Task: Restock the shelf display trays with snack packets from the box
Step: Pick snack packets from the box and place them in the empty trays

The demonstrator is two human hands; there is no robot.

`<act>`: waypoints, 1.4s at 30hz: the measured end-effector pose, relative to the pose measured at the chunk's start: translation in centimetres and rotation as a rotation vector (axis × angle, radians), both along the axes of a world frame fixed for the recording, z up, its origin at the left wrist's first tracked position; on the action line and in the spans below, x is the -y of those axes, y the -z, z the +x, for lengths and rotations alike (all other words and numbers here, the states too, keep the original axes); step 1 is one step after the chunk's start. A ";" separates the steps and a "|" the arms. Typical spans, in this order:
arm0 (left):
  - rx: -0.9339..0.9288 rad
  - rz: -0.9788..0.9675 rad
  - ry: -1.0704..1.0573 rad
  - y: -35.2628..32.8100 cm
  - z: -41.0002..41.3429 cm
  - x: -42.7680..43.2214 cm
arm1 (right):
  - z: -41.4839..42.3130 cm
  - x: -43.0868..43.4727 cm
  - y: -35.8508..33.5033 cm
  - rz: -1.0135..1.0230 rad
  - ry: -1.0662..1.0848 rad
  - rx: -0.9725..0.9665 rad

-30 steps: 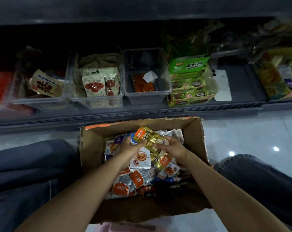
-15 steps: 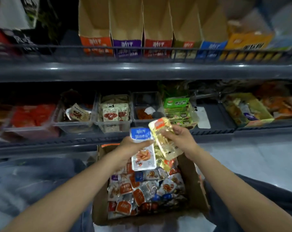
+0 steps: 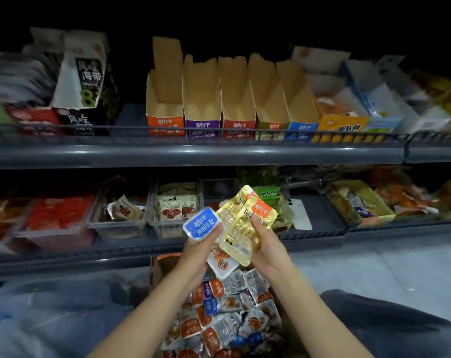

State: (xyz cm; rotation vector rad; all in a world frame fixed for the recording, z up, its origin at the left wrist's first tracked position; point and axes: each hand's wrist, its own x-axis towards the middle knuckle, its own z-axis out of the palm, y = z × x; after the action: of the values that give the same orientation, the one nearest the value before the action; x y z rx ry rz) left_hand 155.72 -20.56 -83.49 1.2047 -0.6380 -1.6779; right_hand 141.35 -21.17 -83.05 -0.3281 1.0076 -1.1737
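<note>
My left hand (image 3: 197, 250) grips a white snack packet with a blue top (image 3: 202, 223), held up above the cardboard box (image 3: 156, 270). My right hand (image 3: 267, 248) grips two gold packets with orange corners (image 3: 243, 226), fanned out beside the blue one. The box below is full of several small orange, blue and silver packets (image 3: 227, 313). On the upper shelf stands a row of cardboard display trays (image 3: 229, 109) with orange, purple, red, green and blue fronts, their insides showing bare cardboard.
The lower shelf holds clear plastic bins (image 3: 176, 210) with packets and a green carton (image 3: 267, 193). A grey shelf rail (image 3: 193, 153) runs across. Other snack cartons (image 3: 88, 81) flank the trays. My knees in dark trousers sit at either side of the box.
Both hands have lifted the packets out of the box and up in front of the lower shelf. My view has tilted upward, bringing the upper shelf's cardboard trays into sight.
</note>
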 end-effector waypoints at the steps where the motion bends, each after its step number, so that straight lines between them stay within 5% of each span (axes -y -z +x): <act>1: -0.007 0.005 0.046 -0.3 0.1 -0.1 | 0.1 0.1 0.0 -0.006 0.015 -0.008; 7: 0.096 -0.004 0.148 -2.1 2.1 0.6 | -1.2 0.3 -0.6 -0.007 0.128 -0.183; 18: 0.329 -0.160 0.406 -4.3 -0.7 1.2 | 0.2 0.1 -2.2 -0.487 0.040 -0.846; 21: 0.387 -0.189 0.421 -4.0 -1.1 1.1 | 1.5 0.1 -2.6 -0.537 0.012 -0.834; 27: 0.130 -0.137 0.390 -4.6 -0.6 1.2 | 2.0 0.1 -3.1 -0.312 -0.226 -0.562; 32: 0.086 -0.062 0.345 -4.2 0.8 1.0 | 0.8 0.6 -2.6 -0.513 -0.043 -0.922; 37: 0.189 -0.061 0.438 -4.9 1.0 1.2 | 0.8 1.5 -3.0 -0.206 -0.171 -0.616; 42: 0.249 -0.126 0.356 -5.0 1.2 1.8 | 0.1 1.6 -3.8 -0.245 -0.106 -0.445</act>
State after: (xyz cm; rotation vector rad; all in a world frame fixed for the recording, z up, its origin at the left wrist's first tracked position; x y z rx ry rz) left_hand 156.89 -22.35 -78.45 1.2739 -1.1510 -1.7560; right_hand 141.47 -22.79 -79.26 -0.8555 1.2129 -1.1529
